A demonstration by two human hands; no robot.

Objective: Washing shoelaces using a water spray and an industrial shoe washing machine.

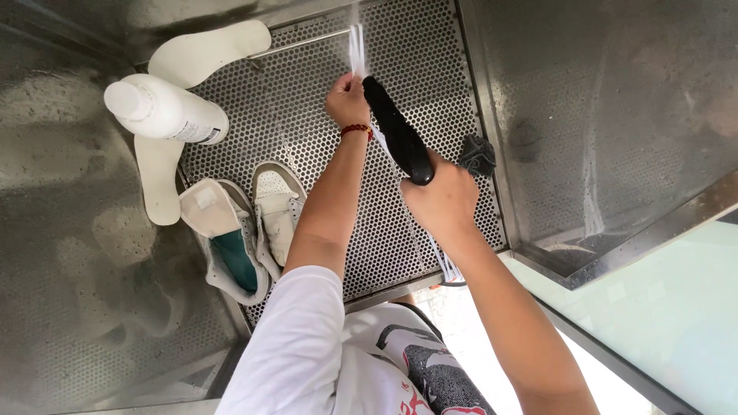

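My left hand (347, 100), with a red bead bracelet at the wrist, pinches a bundle of white shoelaces (357, 48) over a perforated metal sink floor (307, 131). The laces run down past my forearm to the near edge, where their lower end (448, 267) shows. My right hand (442, 198) grips a long black spray handle (396, 131). Its tip lies right beside my left hand and against the laces. A thin metal rod (296, 44) crosses the floor just beyond the laces.
A pair of white high-top sneakers (231, 246) lies at the left on the perforated floor. Two white insoles (207, 50) and a white plastic bottle (165, 111) sit beyond them. A dark scrub pad (478, 154) rests by the right wall. Wet steel walls (615, 115) enclose the sink.
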